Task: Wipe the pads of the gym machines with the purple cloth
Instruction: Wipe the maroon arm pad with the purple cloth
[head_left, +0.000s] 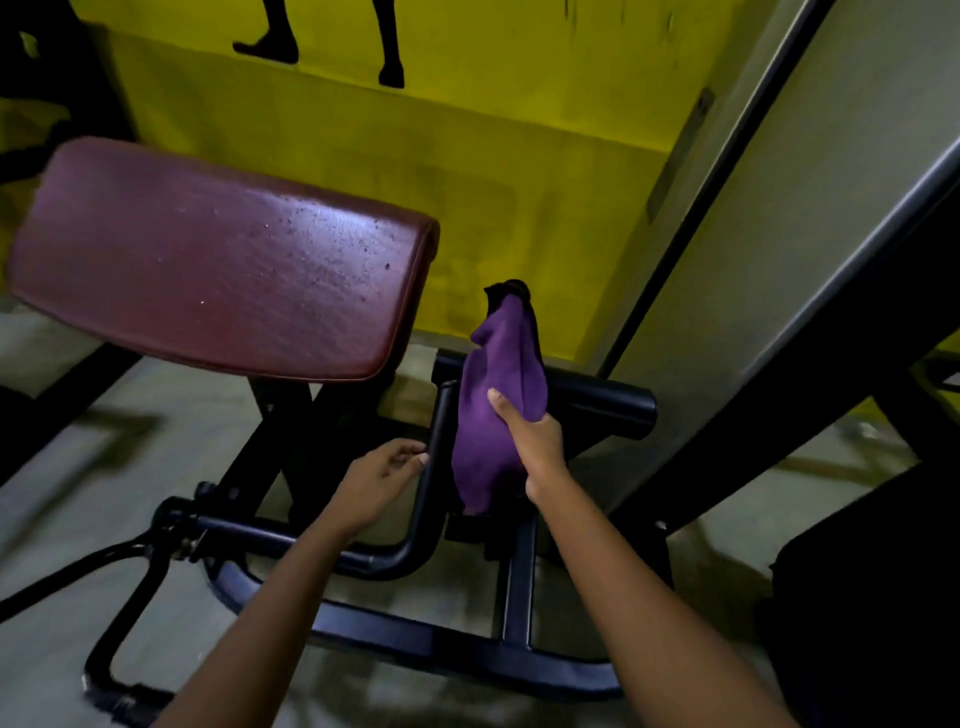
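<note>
Right hand (532, 447) grips the cloth (498, 374) upright, the pad (208, 260) up-left of it, nearer the left hand (382, 475), loosely curled, empty, beside a bar (440, 415).

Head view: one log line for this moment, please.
right hand: holds cloth | left hand: at bar | pad: no contact

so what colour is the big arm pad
The arm pad is maroon, best in head view.

head cam | looks forward-down | close over machine frame (415, 639)
</note>
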